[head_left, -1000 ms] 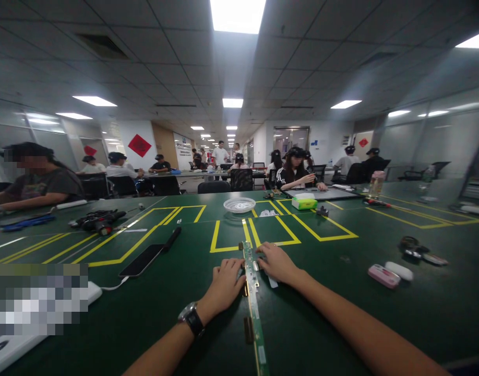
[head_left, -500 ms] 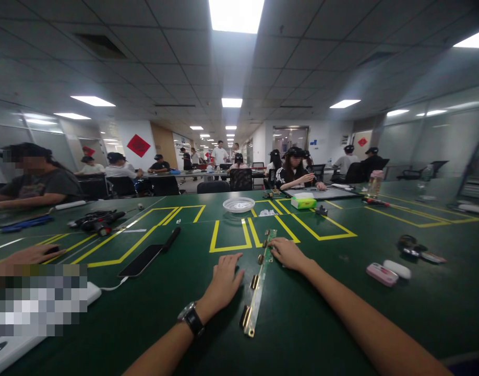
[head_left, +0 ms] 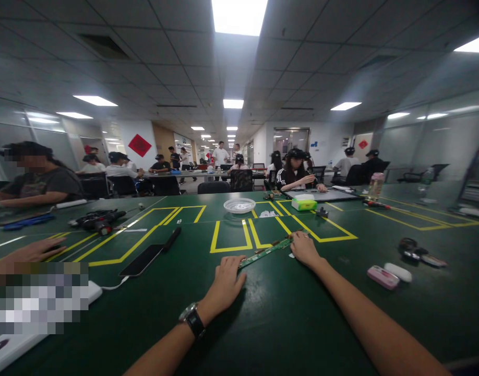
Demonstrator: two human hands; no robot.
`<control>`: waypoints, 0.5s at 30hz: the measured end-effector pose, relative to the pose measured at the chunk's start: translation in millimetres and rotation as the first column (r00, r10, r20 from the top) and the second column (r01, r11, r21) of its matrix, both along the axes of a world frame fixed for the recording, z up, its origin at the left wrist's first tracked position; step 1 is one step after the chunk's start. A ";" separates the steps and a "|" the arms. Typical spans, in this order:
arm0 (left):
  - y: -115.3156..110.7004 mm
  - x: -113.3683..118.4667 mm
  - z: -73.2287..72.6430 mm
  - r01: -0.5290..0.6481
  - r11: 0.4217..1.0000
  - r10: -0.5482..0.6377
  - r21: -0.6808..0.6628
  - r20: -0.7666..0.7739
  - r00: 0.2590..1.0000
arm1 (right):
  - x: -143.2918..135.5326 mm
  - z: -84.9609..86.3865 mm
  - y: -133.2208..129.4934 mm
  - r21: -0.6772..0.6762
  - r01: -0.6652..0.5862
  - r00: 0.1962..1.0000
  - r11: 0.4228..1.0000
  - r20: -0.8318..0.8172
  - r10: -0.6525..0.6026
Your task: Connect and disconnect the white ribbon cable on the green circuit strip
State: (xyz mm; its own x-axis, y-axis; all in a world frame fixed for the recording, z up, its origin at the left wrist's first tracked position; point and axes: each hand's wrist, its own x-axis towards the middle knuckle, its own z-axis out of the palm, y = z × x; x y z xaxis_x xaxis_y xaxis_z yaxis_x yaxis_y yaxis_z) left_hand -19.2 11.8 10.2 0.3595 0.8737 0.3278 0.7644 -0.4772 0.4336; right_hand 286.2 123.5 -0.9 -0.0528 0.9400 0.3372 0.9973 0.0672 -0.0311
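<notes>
A long, narrow green circuit board (head_left: 265, 254) is stretched between my two hands, its right end farther from me than its left. At its left end, my left hand (head_left: 226, 279), with a watch (head_left: 191, 319) on the wrist, has its fingers closed on the board. The far right end is gripped by my right hand (head_left: 305, 249), whose fingers cover that tip. Small parts sit along the board, too small to name. A white scrap (head_left: 291, 255) lies by my right fingers.
Beyond the board stands a white basket (head_left: 239, 206), with a green tissue pack (head_left: 303, 203) to its right. A phone (head_left: 142, 259) on a cable lies left. Right are a pink case (head_left: 382, 277) and a white case (head_left: 398, 272). Another person's hand (head_left: 36, 249) rests at far left.
The board has swung from pointing away from me to lying slantwise and turned its green face into view. My left hand has taken its near end; my right hand moved rightward.
</notes>
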 end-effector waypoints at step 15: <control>-3.8 3.4 2.0 0.032 0.998 -0.035 -0.048 -0.070 0.997 | 1.0 -12.9 9.4 -0.063 -0.152 0.986 0.986 -0.074 0.148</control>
